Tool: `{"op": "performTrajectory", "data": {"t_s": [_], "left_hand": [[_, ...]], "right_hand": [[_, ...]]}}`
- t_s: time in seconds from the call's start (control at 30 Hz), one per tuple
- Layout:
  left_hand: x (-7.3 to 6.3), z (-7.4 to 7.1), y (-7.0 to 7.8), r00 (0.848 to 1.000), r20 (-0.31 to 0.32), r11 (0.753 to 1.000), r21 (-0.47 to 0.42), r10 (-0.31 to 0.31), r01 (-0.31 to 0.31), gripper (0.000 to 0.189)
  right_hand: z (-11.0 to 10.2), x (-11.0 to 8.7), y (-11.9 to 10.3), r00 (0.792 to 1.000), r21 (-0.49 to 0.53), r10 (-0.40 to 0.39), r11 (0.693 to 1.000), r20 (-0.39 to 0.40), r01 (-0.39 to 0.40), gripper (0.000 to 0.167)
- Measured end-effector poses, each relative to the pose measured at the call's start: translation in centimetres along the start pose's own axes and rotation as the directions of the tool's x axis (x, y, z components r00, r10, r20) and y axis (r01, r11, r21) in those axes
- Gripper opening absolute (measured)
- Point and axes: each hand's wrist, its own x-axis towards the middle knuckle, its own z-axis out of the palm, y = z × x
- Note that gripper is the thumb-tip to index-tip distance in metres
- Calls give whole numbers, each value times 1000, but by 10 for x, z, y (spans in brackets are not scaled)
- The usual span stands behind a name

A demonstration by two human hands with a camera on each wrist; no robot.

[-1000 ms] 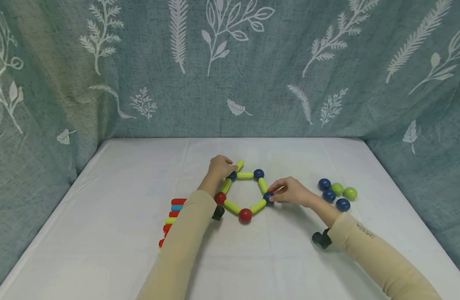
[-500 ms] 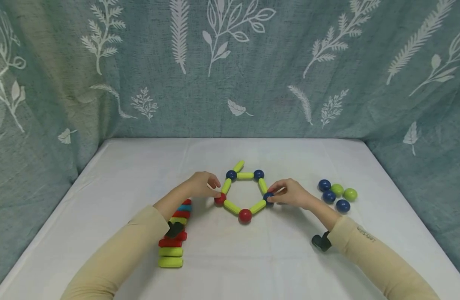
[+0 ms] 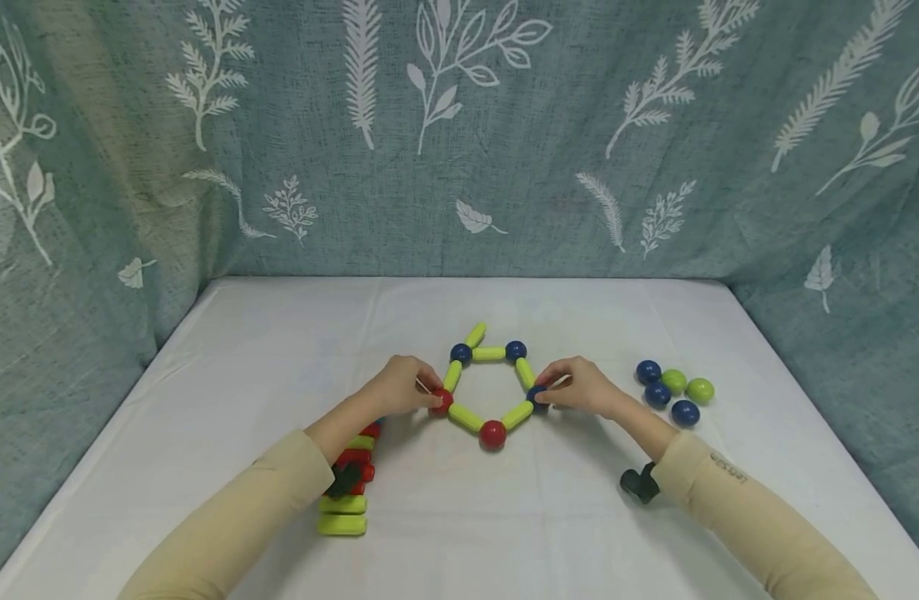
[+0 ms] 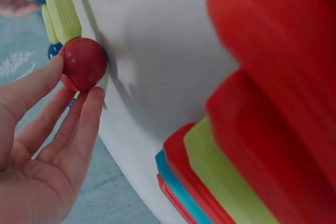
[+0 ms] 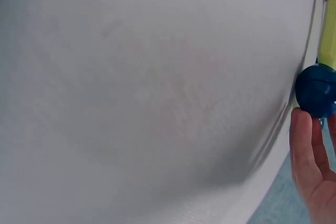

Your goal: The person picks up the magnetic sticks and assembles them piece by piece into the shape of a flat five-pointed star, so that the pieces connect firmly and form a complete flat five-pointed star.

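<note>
A five-sided ring of lime-green rods (image 3: 489,354) joined by balls lies on the white-covered table. My left hand (image 3: 401,387) pinches the ring's left red ball (image 4: 85,64) between thumb and fingers. On the opposite side my right hand (image 3: 585,387) holds a dark blue ball (image 5: 316,91) by its fingertips. Another red ball (image 3: 492,434) forms the corner nearest me. Two blue balls, a left one (image 3: 461,354) and a right one (image 3: 516,350), make the far corners. From the far left one a single lime rod (image 3: 476,335) sticks outward, away from me.
Loose blue and green balls, including a green ball (image 3: 701,390), sit together to the right. Under my left forearm lies a column of red, lime and blue rods, with a lime rod (image 3: 342,525) at its near end. A patterned curtain (image 3: 459,150) hangs behind the table.
My left hand has left the far left blue ball, come back toward me, and taken hold of the left red ball. My right hand stays at its blue ball.
</note>
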Motion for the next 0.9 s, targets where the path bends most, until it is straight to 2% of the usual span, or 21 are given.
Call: {"op": "performTrajectory", "data": {"t_s": [0.2, 0.3, 0.57, 0.73, 0.9], "left_hand": [[-12, 8, 6, 995, -30, 995, 32, 94, -93, 12], [-17, 15, 10, 992, -42, 992, 52, 119, -116, 10], [-25, 28, 25, 992, -52, 991, 74, 113, -109, 15], [-27, 34, 29, 991, -34, 990, 57, 130, -128, 14], [-28, 35, 30, 993, -33, 993, 37, 110, -109, 13]], "right_hand": [[-6, 7, 2, 1000, -31, 23, 999, -7, -23, 25], [-9, 12, 4, 999, -30, 41, 999, -15, -41, 26], [-15, 23, 4, 996, 4, 89, 996, 5, -89, 28], [-18, 24, 2, 996, 14, 85, 996, 10, -85, 28], [-18, 25, 3, 997, 25, 79, 997, 16, -79, 28]]}}
